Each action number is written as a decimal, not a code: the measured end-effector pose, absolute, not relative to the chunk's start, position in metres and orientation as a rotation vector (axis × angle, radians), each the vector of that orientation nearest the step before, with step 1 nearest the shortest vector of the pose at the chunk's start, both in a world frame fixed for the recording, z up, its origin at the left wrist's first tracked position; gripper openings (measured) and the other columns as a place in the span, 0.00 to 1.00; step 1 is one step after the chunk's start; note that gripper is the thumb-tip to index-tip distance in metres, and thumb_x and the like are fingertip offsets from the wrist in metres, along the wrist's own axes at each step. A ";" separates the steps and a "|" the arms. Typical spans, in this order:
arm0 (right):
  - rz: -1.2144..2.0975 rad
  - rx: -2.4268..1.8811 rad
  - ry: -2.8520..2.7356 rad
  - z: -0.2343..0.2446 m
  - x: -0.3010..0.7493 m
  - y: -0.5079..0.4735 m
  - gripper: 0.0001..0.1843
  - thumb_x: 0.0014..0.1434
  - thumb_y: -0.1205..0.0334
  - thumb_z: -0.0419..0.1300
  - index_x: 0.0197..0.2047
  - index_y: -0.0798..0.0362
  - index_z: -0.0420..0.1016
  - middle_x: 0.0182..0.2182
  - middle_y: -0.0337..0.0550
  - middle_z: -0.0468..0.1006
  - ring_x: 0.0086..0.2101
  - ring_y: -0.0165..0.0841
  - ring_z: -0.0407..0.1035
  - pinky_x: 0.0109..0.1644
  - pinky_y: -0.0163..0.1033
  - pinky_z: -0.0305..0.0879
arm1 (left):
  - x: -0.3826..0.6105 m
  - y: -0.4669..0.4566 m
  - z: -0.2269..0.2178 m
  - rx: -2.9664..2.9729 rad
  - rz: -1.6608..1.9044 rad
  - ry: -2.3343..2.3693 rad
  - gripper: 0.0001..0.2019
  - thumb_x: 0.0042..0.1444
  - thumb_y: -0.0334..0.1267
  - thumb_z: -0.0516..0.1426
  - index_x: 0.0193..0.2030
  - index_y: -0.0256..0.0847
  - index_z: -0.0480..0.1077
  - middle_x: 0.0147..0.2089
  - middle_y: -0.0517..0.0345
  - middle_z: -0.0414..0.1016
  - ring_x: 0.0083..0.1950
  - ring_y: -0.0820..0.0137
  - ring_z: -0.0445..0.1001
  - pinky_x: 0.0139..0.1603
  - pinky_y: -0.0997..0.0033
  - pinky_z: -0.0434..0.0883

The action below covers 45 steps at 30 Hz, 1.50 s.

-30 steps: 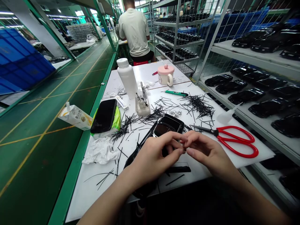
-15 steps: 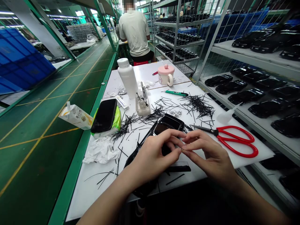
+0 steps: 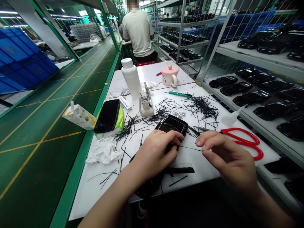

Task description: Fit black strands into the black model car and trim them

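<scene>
Head view: our left hand [image 3: 154,150] and right hand [image 3: 229,158] pinch a strip [image 3: 190,148], probably light, bendy and best held near its ends.

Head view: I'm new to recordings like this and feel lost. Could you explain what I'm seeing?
No machine here: these are a person's own bare hands, filmed from a camera worn on the head, looking forward and down. The right hand appears to pinch a thin dark strand that runs toward the left hand; its far end is hard to make out. The left hand is over a glossy black model car. On the white table also lie black strips, red-handled scissors and a phone.
</scene>
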State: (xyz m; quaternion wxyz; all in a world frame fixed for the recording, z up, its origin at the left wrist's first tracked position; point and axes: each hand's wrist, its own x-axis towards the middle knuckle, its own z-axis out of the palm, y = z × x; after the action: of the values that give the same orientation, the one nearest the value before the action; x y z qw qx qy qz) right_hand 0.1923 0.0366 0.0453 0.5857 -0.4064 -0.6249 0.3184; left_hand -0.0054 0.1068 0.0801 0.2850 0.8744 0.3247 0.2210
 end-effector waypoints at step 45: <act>0.351 -1.096 -1.942 0.030 0.187 0.056 0.06 0.65 0.68 0.58 0.42 0.49 0.75 0.35 0.43 0.82 0.36 0.37 0.74 0.41 0.45 0.68 | -0.005 0.107 0.071 2.551 0.496 0.849 0.08 0.63 0.30 0.52 0.49 0.40 0.66 0.39 0.59 0.77 0.41 0.67 0.71 0.43 0.67 0.68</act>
State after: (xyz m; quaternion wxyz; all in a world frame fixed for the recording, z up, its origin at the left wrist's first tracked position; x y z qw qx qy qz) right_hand 0.1866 0.0562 0.0304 0.4277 -0.4389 -0.7776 0.1405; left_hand -0.0052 0.1071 0.0713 0.2025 0.9138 0.3041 0.1775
